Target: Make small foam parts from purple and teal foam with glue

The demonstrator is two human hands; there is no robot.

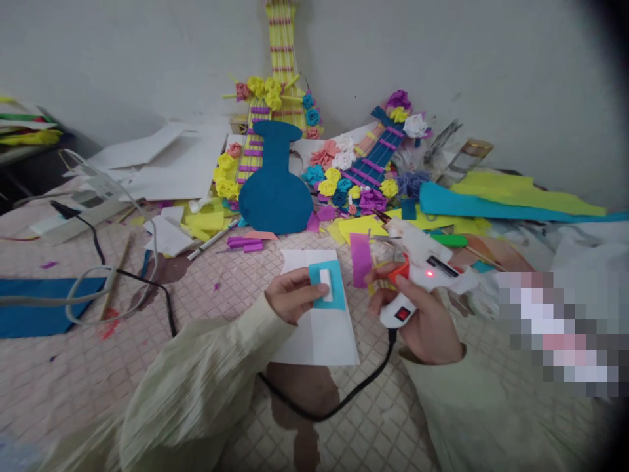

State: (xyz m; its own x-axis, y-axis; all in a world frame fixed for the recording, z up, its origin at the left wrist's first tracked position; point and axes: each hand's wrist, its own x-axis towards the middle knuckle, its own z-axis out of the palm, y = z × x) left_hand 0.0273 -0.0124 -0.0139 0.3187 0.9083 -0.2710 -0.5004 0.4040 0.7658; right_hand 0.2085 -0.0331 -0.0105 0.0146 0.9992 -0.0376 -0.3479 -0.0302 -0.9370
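Note:
Between the thumb and fingers of my left hand [296, 295] is a light-blue paper rectangle [336, 296], with a small white block [325, 284] lying on its face under my thumb. My right hand [426, 321] is wrapped round a white hot glue gun [419, 252] with an orange trigger; a red light glows on its side. The gun's nozzle points left, near a purple paper strip [361, 260]. Below my left hand lies a folded white paper sheet [324, 341]. A black cord [339, 410] runs from the gun's handle, curving over the table.
A dark-blue guitar-shaped cutout [276, 196] leans ahead, before paper-flower instruments [376, 160]. Coloured paper scraps [363, 228] litter the middle. A power strip [81, 213] with looping cables sits left, above a blue sheet [44, 308]. A lidded jar [469, 156] stands back right.

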